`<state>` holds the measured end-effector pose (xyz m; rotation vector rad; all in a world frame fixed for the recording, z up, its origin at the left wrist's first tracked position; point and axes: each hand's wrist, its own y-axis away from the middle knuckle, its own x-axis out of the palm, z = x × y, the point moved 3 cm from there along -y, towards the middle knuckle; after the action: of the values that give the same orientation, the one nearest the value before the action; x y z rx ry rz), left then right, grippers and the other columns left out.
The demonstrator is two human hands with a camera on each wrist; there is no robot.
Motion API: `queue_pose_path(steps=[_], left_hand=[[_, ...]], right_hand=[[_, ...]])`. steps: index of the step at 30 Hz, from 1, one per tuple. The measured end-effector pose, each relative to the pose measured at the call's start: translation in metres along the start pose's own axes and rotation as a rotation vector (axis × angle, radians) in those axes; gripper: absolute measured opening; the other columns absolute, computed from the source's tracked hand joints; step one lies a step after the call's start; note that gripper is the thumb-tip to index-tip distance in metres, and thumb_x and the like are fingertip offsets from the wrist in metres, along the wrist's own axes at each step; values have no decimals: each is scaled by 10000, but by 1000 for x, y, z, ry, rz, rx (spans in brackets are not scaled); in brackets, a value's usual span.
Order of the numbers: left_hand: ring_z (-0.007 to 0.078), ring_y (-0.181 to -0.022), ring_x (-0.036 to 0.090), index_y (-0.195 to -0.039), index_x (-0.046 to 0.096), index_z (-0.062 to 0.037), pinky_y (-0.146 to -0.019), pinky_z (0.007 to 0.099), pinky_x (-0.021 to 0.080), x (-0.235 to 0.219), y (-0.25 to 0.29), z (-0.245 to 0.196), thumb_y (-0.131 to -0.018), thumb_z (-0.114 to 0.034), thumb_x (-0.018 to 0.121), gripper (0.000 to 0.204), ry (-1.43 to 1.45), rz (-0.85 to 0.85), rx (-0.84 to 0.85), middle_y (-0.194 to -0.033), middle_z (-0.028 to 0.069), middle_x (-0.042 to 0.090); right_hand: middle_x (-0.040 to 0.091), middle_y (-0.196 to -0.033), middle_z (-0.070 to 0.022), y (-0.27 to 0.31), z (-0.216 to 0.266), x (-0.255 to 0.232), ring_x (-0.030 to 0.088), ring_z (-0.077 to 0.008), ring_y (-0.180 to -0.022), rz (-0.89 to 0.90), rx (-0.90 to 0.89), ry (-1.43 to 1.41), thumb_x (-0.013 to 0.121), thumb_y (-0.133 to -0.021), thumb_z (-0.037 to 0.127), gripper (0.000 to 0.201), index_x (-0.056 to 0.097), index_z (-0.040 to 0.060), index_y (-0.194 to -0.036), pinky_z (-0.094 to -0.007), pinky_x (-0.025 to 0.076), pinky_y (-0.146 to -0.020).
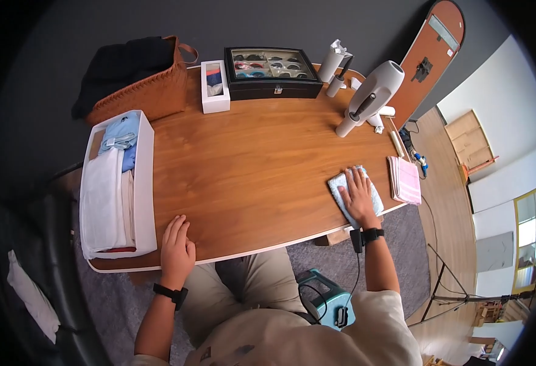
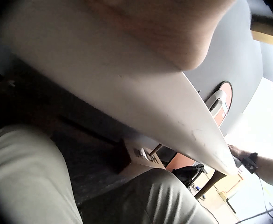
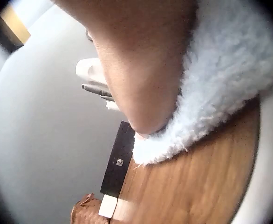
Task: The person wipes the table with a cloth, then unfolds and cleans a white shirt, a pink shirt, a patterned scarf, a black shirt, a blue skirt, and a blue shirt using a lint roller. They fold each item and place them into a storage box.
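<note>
My right hand (image 1: pixel 358 196) lies on a folded light blue fluffy cloth (image 1: pixel 337 183) near the front right of the wooden table (image 1: pixel 249 165). Its fingers are stretched out across the top of the cloth. The right wrist view shows the cloth's shaggy pile (image 3: pixel 225 70) beside the hand (image 3: pixel 141 70), close to the table's pale edge. My left hand (image 1: pixel 178 245) rests at the table's front left edge, fingers loosely together, holding nothing. In the left wrist view, part of that hand (image 2: pixel 174 37) overlaps the white table edge. A pink checked cloth (image 1: pixel 405 180) lies right of the blue one.
A white box (image 1: pixel 148 207) of folded clothes stands at the left. Behind are a brown basket (image 1: pixel 135 97), a narrow white box (image 1: pixel 215 107), a black glasses case (image 1: pixel 274 90) and a pale grey upright appliance (image 1: pixel 380 85). A teal stool (image 1: pixel 335 299) stands below the table.
</note>
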<state>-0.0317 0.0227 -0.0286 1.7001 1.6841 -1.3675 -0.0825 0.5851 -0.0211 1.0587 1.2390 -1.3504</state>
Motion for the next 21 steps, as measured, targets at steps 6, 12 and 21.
queue_pose_path(steps=[6, 12, 21], left_hand=[[393, -1438, 546, -1297, 663, 63, -1190, 498, 467, -3, -2, -1, -920, 18, 565, 392, 6, 0, -14, -1503, 184, 615], [390, -1442, 543, -1301, 667, 65, -1193, 494, 464, -1, 0, 4, -916, -5, 569, 403, -1, 21, -16, -1511, 186, 608], [390, -1454, 532, -1304, 662, 75, -1201, 497, 458, 0, 1, 5, -889, -7, 591, 430, 26, 5, -20, -1508, 203, 602]], right_hand=[[285, -1767, -241, 45, 138, 0, 202, -398, -1667, 169, -355, -30, 604, -1044, 541, 872, 320, 40, -1698, -603, 102, -1340], [350, -1743, -226, 33, 128, 12, 220, -360, -1670, 177, -391, -84, 588, -1048, 601, 883, 350, 40, -1687, -591, 150, -1333], [331, -1756, -192, -132, 189, 52, 220, -369, -1663, 60, -260, -70, 508, -1076, 604, 841, 347, 38, -1677, -617, 168, -1321]])
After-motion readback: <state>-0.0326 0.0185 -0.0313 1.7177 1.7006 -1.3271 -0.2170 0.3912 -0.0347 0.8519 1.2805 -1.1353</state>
